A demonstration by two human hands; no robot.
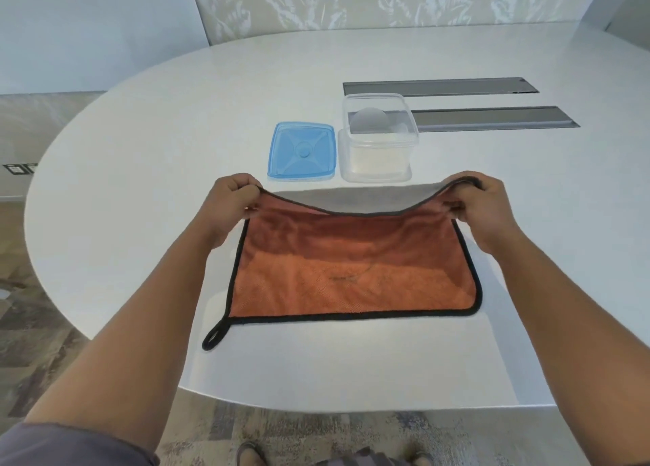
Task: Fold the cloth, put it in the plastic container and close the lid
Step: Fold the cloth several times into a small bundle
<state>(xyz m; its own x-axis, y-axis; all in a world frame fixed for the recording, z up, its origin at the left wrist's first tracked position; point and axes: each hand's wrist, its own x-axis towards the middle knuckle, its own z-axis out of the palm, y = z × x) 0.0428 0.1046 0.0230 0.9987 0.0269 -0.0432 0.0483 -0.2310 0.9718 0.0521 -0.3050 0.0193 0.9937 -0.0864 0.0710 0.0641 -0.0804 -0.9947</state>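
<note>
Left grip (232, 198) and right grip (482, 202) pinching orange cloth's (351, 275) raised far corners, long axis left-right

both hands (232, 202) (487, 205) lift the orange cloth's (351, 272) far corners.

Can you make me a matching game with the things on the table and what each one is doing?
Things:
1. cloth
2. lid
3. container
4. loop

States:
A. open and see-through, with nothing in it
B. blue, lying flat left of the container
C. orange, far edge lifted by the left hand and right hand
D. black, sticking out at the cloth's near left corner

Pairs: 1-C, 2-B, 3-A, 4-D
</note>
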